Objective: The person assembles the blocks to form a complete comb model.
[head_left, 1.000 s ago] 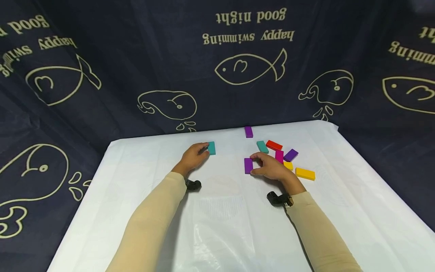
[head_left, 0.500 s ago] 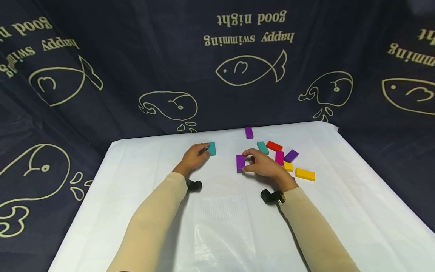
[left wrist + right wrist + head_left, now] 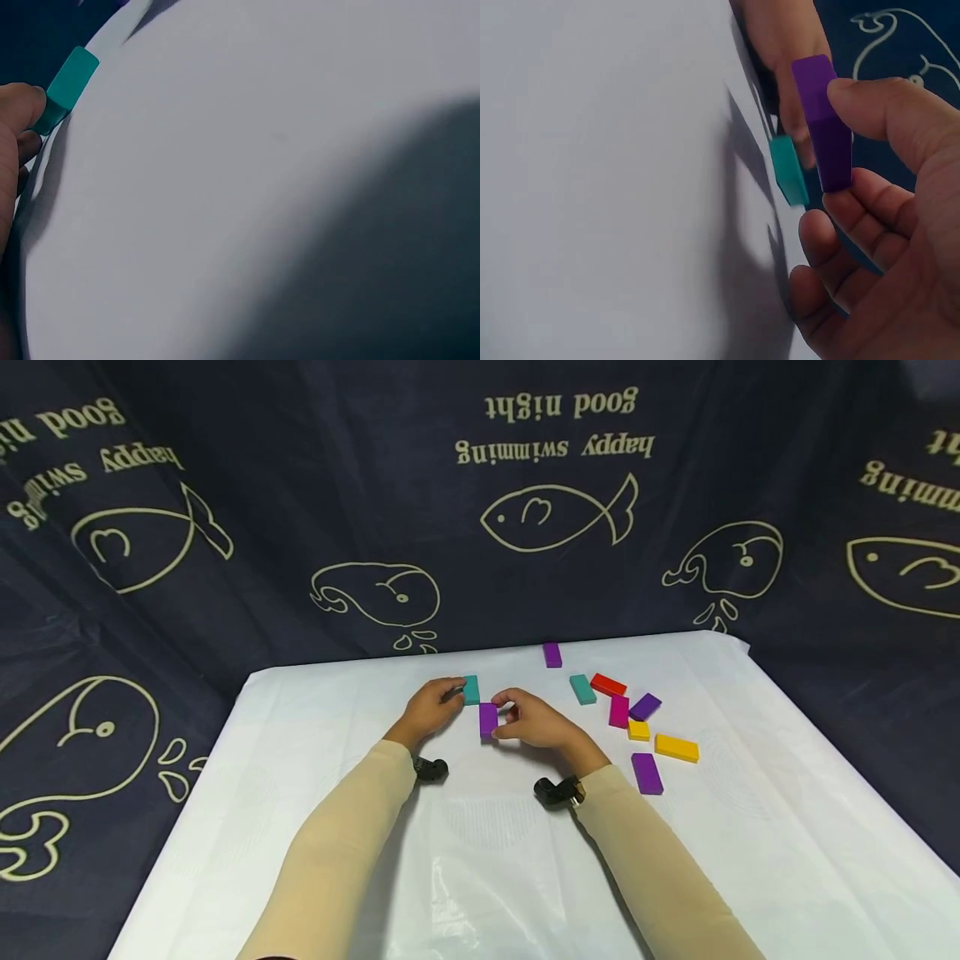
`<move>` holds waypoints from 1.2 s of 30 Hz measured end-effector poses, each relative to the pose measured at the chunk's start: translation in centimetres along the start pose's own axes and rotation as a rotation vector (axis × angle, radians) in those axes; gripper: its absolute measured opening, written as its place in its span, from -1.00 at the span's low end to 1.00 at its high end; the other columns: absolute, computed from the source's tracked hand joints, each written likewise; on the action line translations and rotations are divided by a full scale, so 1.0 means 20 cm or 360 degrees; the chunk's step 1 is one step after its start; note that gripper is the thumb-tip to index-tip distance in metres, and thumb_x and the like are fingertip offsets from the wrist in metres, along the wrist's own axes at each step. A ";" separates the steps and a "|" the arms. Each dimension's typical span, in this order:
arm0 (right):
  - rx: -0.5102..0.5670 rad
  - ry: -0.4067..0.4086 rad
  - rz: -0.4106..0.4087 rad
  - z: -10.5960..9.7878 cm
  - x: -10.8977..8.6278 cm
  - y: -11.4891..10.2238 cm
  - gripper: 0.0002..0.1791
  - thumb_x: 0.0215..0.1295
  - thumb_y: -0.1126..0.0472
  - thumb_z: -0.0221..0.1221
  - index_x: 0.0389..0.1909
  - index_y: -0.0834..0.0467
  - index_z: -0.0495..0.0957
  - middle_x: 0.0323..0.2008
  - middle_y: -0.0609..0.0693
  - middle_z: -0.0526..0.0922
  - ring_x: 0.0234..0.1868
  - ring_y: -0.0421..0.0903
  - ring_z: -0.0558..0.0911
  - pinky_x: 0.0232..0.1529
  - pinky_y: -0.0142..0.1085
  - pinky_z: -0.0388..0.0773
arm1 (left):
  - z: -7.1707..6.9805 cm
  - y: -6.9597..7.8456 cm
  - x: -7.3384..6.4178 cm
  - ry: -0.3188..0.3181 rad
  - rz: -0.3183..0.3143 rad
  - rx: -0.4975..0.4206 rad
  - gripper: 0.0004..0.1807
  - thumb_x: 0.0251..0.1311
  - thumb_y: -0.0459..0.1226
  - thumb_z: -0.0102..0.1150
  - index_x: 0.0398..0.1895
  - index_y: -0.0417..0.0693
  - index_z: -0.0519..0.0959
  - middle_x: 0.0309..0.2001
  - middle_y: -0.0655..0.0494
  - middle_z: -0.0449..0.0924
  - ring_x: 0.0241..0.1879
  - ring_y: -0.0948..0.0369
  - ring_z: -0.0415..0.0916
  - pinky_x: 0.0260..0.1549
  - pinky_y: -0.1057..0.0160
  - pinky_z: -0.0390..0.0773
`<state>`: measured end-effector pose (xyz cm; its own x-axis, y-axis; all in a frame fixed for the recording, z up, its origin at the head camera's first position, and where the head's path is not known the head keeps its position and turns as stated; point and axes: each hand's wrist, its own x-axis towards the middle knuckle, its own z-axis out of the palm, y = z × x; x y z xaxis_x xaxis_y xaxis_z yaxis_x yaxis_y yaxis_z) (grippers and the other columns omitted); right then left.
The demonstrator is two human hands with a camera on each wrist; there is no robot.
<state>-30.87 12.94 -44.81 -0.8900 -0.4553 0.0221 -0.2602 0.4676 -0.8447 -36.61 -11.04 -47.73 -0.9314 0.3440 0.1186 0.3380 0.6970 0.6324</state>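
My left hand (image 3: 432,706) pinches a teal block (image 3: 471,690) by its ends, between thumb and fingers. In the left wrist view that teal block (image 3: 73,81) stands out past the thumb tip. My right hand (image 3: 538,721) pinches a purple block (image 3: 488,721), just to the right and nearer side of the teal one. From the right wrist, the purple block (image 3: 823,124) sits between thumb and index finger, the other fingers loosely bent. Beyond it show the teal block (image 3: 786,171) and part of the left hand. Whether the two blocks touch is hard to tell.
On the white-covered table lie another teal block (image 3: 582,689), a red block (image 3: 608,685), a magenta block (image 3: 618,712), yellow blocks (image 3: 677,747) and several purple ones, one (image 3: 647,774) near the right forearm. A dark printed cloth (image 3: 375,485) hangs behind the table.
My right hand has carried the purple block leftward, close to the teal block. The left hand has stayed in place. A purple block by the right forearm has come into view.
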 end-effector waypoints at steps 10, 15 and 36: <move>-0.0093 -0.0052 0.0079 0.08 0.04 -0.01 -0.44 0.14 0.33 0.38 0.16 0.29 0.43 -0.24 0.12 0.49 -0.23 -0.09 0.43 -0.20 -0.28 0.42 | 0.00 0.02 0.00 -0.0020 0.0053 -0.0037 -0.51 0.43 -0.10 0.05 0.34 -0.09 0.48 0.34 -0.06 0.43 0.39 -0.01 0.27 0.40 0.02 0.17; -0.0242 -0.0105 0.0049 0.09 0.05 -0.02 -0.42 0.15 0.27 0.39 0.18 0.27 0.44 -0.20 0.08 0.49 -0.17 -0.07 0.43 -0.11 -0.24 0.43 | 0.00 0.01 0.00 0.0000 0.0058 -0.0022 -0.51 0.41 -0.10 0.06 0.33 -0.08 0.48 0.33 -0.06 0.44 0.38 0.00 0.28 0.39 0.03 0.19; -0.0348 0.0040 0.0011 0.12 0.08 -0.03 -0.58 0.24 0.21 0.34 0.10 0.20 0.53 -0.03 0.07 0.61 -0.01 -0.02 0.53 0.11 -0.12 0.47 | -0.01 0.00 -0.01 -0.0006 0.0021 0.0004 -0.52 0.43 -0.09 0.05 0.33 -0.03 0.49 0.35 -0.03 0.42 0.39 0.03 0.26 0.40 0.04 0.18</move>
<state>-31.19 10.11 -45.57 -0.9004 -0.4338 0.0321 -0.3265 0.6253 -0.7088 -36.51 -11.15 -47.55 -0.9264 0.3556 0.1242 0.3506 0.6937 0.6291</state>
